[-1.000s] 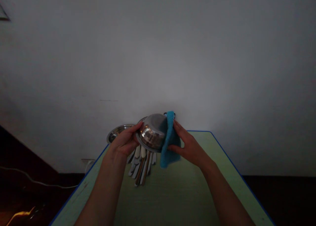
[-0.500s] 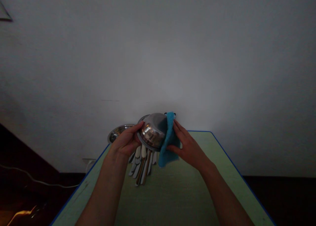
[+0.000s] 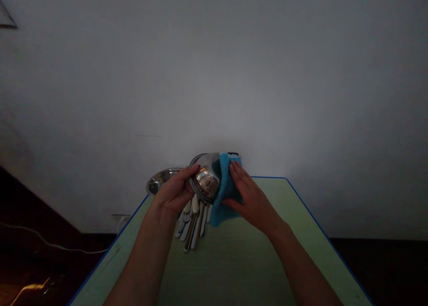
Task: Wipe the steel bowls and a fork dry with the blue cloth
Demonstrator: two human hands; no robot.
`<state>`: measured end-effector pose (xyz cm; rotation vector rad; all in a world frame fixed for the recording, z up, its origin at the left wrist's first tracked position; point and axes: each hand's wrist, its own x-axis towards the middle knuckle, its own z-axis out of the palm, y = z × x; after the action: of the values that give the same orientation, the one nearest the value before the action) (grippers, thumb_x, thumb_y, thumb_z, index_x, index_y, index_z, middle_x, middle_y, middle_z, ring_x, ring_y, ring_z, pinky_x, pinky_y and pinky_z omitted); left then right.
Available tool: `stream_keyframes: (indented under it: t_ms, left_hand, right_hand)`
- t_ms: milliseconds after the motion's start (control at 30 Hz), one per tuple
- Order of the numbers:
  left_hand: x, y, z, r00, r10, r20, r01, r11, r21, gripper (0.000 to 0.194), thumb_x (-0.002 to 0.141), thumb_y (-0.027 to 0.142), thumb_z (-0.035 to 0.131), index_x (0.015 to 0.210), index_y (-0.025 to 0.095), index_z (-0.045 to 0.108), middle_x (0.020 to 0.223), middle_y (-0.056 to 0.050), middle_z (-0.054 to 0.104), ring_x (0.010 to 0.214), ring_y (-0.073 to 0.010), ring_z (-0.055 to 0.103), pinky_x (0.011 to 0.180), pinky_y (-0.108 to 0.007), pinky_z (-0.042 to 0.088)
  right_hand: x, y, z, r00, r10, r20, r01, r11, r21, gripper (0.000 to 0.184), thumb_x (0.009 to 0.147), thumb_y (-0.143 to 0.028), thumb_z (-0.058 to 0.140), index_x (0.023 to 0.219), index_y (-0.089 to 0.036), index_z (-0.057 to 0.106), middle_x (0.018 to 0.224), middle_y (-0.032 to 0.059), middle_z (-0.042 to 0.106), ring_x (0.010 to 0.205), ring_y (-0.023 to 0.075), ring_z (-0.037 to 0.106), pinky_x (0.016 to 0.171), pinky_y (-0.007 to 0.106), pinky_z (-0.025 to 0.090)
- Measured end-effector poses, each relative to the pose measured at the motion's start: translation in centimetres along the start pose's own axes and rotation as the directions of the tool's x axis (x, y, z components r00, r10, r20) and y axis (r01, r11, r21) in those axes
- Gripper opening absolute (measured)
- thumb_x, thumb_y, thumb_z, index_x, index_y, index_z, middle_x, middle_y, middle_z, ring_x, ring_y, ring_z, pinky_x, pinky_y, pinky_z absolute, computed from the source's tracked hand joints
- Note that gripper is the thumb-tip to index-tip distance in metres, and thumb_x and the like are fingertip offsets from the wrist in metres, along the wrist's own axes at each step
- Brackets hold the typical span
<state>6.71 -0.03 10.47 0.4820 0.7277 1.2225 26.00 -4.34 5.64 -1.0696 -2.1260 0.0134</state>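
Note:
A shiny metal bowl [image 3: 207,179] is tilted above the table, its rounded outside facing me. My left hand [image 3: 177,191] grips the bowl's rim from the left, thumb on the near side. In my right hand [image 3: 245,194] is a blue cloth [image 3: 229,201], pressed against the bowl's right side, with its lower end hanging down. Below the bowl lies a bunch of cutlery [image 3: 192,230] with brown, white and metal handles, partly hidden by the bowl and my left hand.
Another metal bowl [image 3: 158,179] stands at the table's back left corner. A dark-framed object [image 3: 233,154] shows partly behind the cloth. The pale green table [image 3: 234,266] has a blue edge and meets a white wall [image 3: 214,74]. A white cable [image 3: 53,246] runs at the left.
My right hand and the blue cloth have shifted slightly left, covering more of the bowl. The bowl has turned a little in my left hand, which has moved slightly right.

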Motion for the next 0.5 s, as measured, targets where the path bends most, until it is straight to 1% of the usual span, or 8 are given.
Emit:
stream_keyframes:
  t_ms: [167, 333, 500]
  left_hand:
    - [0.02, -0.02, -0.09, 1.000, -0.004, 0.012, 0.004, 1.000, 0.004, 0.021, 0.085, 0.000, 0.046, 0.078, 0.005, 0.065, 0.065, -0.009, 0.071, 0.055, -0.0141, 0.067, 0.061, -0.021, 0.059]
    - [0.27, -0.16, -0.26, 0.999, 0.028, 0.043, -0.030, 0.998, 0.050, 0.025, 0.086, 0.000, 0.044, 0.073, 0.005, 0.064, 0.064, -0.010, 0.070, 0.055, -0.0149, 0.067, 0.058, -0.021, 0.058]
    - [-0.01, -0.16, 0.16, 0.999, 0.009, 0.049, -0.011, 0.999, 0.040, 0.022, 0.084, 0.000, 0.047, 0.071, 0.006, 0.064, 0.062, -0.009, 0.070, 0.053, -0.0143, 0.066, 0.056, -0.021, 0.057]
  right_hand:
    - [0.05, -0.32, 0.10, 1.000, -0.003, -0.016, 0.002, 0.999, -0.035, 0.089, 0.085, -0.044, 0.055, 0.146, -0.030, -0.008, 0.154, 0.0083, 0.017, 0.142, 0.0252, 0.013, 0.113, 0.053, 0.023]
    - [0.03, -0.49, 0.49, 0.999, -0.010, -0.032, 0.008, 0.997, -0.071, 0.090, 0.085, -0.045, 0.054, 0.147, -0.028, -0.009, 0.153, 0.0112, 0.020, 0.142, 0.0253, 0.014, 0.113, 0.052, 0.025]
    - [0.06, -0.78, 0.48, 1.000, 0.002, -0.030, -0.004, 0.998, -0.068, 0.089, 0.086, -0.044, 0.053, 0.146, -0.028, -0.011, 0.154, 0.0117, 0.019, 0.141, 0.0263, 0.014, 0.112, 0.054, 0.025]
